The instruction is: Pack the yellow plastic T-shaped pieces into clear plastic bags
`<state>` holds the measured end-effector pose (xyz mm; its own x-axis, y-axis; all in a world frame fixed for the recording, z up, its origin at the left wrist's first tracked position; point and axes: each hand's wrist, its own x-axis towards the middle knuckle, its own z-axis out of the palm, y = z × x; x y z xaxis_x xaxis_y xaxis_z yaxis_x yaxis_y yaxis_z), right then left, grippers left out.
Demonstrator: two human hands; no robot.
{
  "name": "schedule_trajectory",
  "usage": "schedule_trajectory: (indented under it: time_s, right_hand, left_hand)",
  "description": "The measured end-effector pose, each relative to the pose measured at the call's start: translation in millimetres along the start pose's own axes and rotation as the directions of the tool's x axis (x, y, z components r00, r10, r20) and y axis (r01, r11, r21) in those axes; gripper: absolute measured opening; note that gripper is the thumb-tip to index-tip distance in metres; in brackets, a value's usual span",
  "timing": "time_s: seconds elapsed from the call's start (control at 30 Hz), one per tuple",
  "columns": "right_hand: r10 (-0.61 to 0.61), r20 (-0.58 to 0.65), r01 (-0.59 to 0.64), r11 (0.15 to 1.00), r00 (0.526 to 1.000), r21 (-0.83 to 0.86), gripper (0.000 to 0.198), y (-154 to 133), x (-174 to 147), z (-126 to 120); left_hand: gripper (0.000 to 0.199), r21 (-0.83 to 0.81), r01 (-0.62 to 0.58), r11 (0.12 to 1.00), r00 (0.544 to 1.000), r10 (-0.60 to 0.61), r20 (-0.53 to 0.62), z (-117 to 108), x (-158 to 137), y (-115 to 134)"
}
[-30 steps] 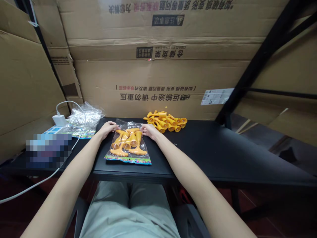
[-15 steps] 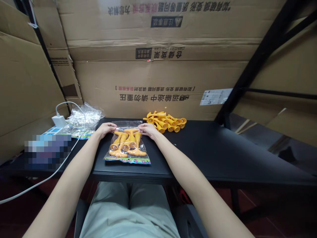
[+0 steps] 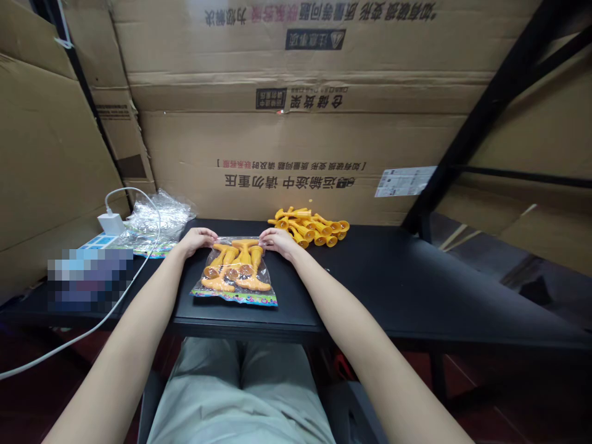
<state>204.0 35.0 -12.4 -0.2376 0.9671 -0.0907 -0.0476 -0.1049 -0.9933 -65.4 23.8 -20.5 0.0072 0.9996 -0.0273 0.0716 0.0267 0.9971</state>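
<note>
A clear plastic bag (image 3: 272, 277) with a colourful printed strip along its near edge lies on the black table in front of me. Inside it are several orange-yellow plastic pieces (image 3: 241, 262), each with a flared, cup-like end and a curved crossbar. My left hand (image 3: 198, 239) pinches the bag's far left corner. At the far right corner, my right hand (image 3: 279, 241) grips the bag between thumb and fingers. Behind my right hand sits a pile of similar loose yellow pieces (image 3: 312, 228).
Crumpled clear bags (image 3: 160, 216) are heaped at the back left. Beside them a white charger (image 3: 111, 223) sits in a power strip (image 3: 99, 242), its white cable (image 3: 118, 303) curving towards me. Cardboard (image 3: 259, 139) walls the back of the black table (image 3: 393, 277).
The bag's far edge, which stuck up flat beyond my hands, now lies folded down level with my fingers. Both hands keep nearly the same place.
</note>
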Motion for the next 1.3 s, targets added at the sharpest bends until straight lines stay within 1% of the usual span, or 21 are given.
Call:
schedule_trajectory:
  time_s: [0.2, 0.4, 0.47, 0.5, 0.6, 0.67, 0.7, 0.8, 0.87, 0.9, 1.03, 1.17, 1.3]
  right_hand:
    - [-0.053, -0.004, 0.052, 0.991, 0.999, -0.120, 0.027, -1, -2, 1]
    - [-0.125, 0.060, 0.137, 0.955, 0.990, -0.264, 0.028, 0, 0, -2]
    - [-0.153, 0.078, 0.171, 0.907, 0.985, -0.385, 0.029, 0, 2, -4]
    - [-0.176, 0.090, 0.197, 0.867, 0.980, -0.457, 0.030, 0, 3, -5]
    - [-0.285, 0.157, 0.319, 0.716, 0.946, -0.621, 0.029, 1, 6, -8]
    - [-0.333, 0.206, 0.382, 0.646, 0.920, -0.661, 0.028, 2, 8, -9]
    - [-0.338, 0.225, 0.397, 0.627, 0.914, -0.670, 0.027, 2, 9, -10]
    - [-0.315, 0.256, 0.401, 0.604, 0.914, -0.689, 0.025, 2, 10, -11]
    - [-0.295, 0.265, 0.394, 0.598, 0.918, -0.698, 0.023, 2, 10, -11]
    - [-0.284, 0.266, 0.387, 0.598, 0.921, -0.702, 0.023, 2, 10, -11]
    - [-0.249, 0.263, 0.362, 0.605, 0.932, -0.709, 0.022, 2, 10, -12]
    - [-0.202, 0.255, 0.325, 0.619, 0.946, -0.715, 0.021, 1, 9, -11]
    - [-0.189, 0.201, 0.276, 0.641, 0.961, -0.717, 0.022, 0, 6, -8]
  left_hand:
    - [0.015, 0.123, -0.083, 0.989, 0.996, 0.084, -0.008, 4, -2, 1]
    - [0.012, 0.187, -0.109, 0.976, 0.994, 0.111, 0.001, 4, 0, -1]
    - [0.011, 0.208, -0.130, 0.969, 0.991, 0.130, 0.010, 4, 1, -2]
    - [0.010, 0.226, -0.141, 0.964, 0.990, 0.142, 0.013, 4, 2, -2]
    - [0.009, 0.324, -0.180, 0.929, 0.983, 0.183, 0.021, 3, 4, -4]
    - [0.010, 0.435, -0.218, 0.874, 0.973, 0.227, 0.032, 3, 4, -4]
    - [0.012, 0.503, -0.246, 0.828, 0.964, 0.263, 0.039, 3, 4, -3]
    - [0.017, 0.688, -0.341, 0.640, 0.916, 0.390, 0.091, 4, 1, 0]
    - [0.019, 0.759, -0.367, 0.538, 0.896, 0.423, 0.134, 5, -2, 2]
    - [0.020, 0.782, -0.364, 0.506, 0.897, 0.417, 0.147, 6, -3, 2]
    - [0.020, 0.845, -0.322, 0.427, 0.911, 0.383, 0.153, 8, -6, 4]
    - [0.020, 0.883, -0.324, 0.339, 0.898, 0.404, 0.174, 10, -8, 5]
    - [0.020, 0.901, -0.328, 0.283, 0.884, 0.429, 0.186, 11, -7, 3]
